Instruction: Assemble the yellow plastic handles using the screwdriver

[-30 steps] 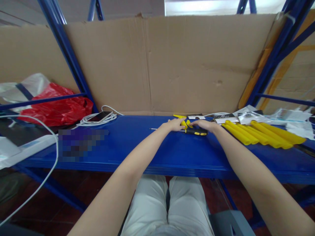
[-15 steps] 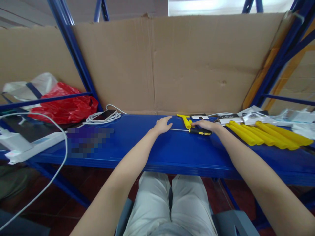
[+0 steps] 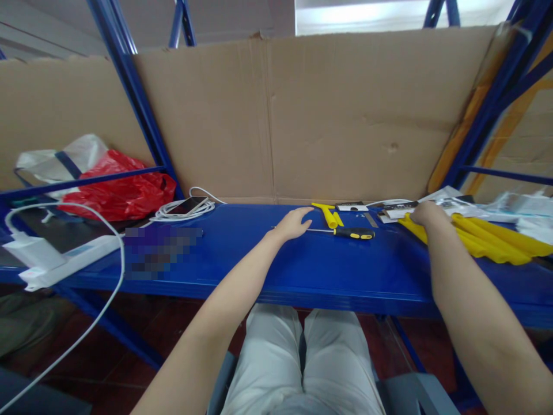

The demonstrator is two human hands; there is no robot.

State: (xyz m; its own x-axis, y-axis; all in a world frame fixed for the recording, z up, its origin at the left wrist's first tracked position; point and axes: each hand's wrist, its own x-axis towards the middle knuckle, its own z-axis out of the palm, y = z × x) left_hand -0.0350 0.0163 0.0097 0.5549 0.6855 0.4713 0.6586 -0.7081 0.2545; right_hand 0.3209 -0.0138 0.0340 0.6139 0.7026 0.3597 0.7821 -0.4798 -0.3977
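Your right hand (image 3: 425,214) has left the screwdriver (image 3: 345,232) for the yellow tubes (image 3: 484,242) at 3 o'clock, curled on their ends; pinch one alone while your open left hand (image 3: 294,223) rests flat on the tabletop (image 3: 302,271), holding nothing.

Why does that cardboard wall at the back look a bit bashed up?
The cardboard sheet behind the blue shelf has a long vertical crease, some dents and a ragged top edge. Otherwise nothing looks spilled or broken; the screwdriver lies flat on the shelf.

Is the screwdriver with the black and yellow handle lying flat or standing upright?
Lying flat: the black-and-yellow-handled screwdriver rests lengthwise on the blue metal shelf.
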